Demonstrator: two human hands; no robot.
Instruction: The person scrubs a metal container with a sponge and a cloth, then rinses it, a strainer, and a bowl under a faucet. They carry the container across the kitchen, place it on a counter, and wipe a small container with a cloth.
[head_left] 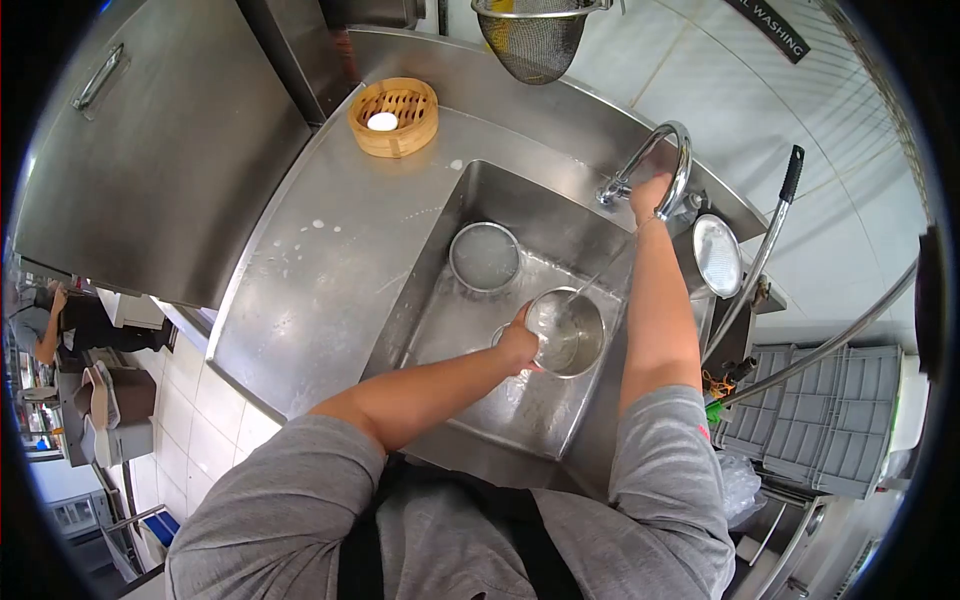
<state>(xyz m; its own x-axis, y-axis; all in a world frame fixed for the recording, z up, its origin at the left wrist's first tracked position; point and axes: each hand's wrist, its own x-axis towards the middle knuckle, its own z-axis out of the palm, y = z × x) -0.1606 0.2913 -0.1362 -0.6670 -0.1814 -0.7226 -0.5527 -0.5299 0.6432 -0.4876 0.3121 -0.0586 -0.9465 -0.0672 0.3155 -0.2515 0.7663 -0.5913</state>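
Observation:
My left hand (518,346) grips the rim of a round metal bowl (592,352), fingers closed on its left side. The bowl is held over the sink (430,335), and a thin stream of water runs into it. Up at the faucet (683,165), my right hand (651,196) is behind the curved spout. Its fingers are mostly hidden there, so I cannot see what they grip. A second round metal container (485,257), with cloudy liquid inside, sits on the sink floor. Part of another round rim shows beneath my left hand.
A bamboo steamer (410,140) holding a white round item stands on the wet steel counter (330,255). A mesh strainer (535,45) hangs above. Right of the sink are a metal pot (717,255), a sprayer handle (790,175) and grey crates (820,415). A person (50,320) stands far left.

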